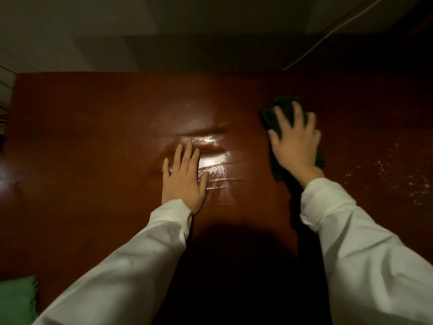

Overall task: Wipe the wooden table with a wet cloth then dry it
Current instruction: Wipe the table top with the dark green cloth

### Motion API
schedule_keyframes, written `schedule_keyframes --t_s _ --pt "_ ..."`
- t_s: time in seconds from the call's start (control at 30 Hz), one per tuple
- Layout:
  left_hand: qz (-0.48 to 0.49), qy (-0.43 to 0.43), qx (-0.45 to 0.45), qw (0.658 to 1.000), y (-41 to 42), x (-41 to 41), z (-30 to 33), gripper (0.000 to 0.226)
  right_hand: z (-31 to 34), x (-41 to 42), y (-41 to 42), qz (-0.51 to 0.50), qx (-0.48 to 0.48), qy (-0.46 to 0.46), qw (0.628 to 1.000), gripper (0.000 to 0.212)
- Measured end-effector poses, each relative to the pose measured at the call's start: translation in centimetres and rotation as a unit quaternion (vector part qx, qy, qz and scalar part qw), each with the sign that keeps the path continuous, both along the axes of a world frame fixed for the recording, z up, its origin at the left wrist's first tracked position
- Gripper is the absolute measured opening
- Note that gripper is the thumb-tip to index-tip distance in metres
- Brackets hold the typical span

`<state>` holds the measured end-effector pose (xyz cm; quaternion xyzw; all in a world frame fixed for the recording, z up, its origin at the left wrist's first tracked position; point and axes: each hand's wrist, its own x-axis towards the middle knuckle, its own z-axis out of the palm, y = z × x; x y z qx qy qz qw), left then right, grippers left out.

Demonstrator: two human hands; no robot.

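Dark green cloth (281,113) lies on the reddish wooden tabletop (93,137), right of centre, mostly covered by the right hand (294,140). Wet streaks (214,160) glare mid-tabletop; pale specks (398,174) toward the right edge. Lighter green cloth (17,299) at the near left corner, cut off by the frame. White cable (328,36) beyond the far edge. Right hand blurred, fingers spread, pressing the cloth. Left hand (185,179) flat, fingers straight, resting on bare wood beside the streaks.

Wooden table (93,141): dark reddish-brown, glossy, fills most of frame. Wet streaks and glare at centre; pale specks at right edge. Dark green cloth (284,113): bunched, flat on table, upper right of centre, partly covered. Lighter green cloth (16,299): lower left corner.
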<state>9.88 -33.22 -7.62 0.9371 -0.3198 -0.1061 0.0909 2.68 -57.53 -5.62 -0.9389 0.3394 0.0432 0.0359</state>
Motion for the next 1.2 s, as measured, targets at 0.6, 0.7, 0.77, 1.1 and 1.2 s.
schedule_keyframes --t_s 0.6,0.7,0.77,1.1,1.2 --pt "-0.024 0.004 -0.014 1.0 0.3 0.0 0.2 0.058 0.1 -10.3 12.5 -0.075 0.006 0.01 0.997 0.057" --pt "-0.03 0.0 -0.024 0.999 0.4 -0.1 0.2 0.057 0.5 -11.9 10.2 -0.16 0.01 0.029 0.987 0.058" --pt "-0.032 -0.003 -0.034 0.999 0.4 -0.1 0.2 0.054 0.7 -11.8 10.1 -0.17 0.014 0.043 0.984 0.062" --pt "-0.072 0.026 -0.186 0.98 0.4 -2.3 2.0 0.029 0.4 -17.1 25.8 -0.042 0.015 0.024 0.999 0.06" --pt "-0.094 0.071 -0.175 0.977 0.0 -5.9 3.1 0.034 0.5 -20.2 26.4 -0.014 0.025 0.017 0.999 0.059"
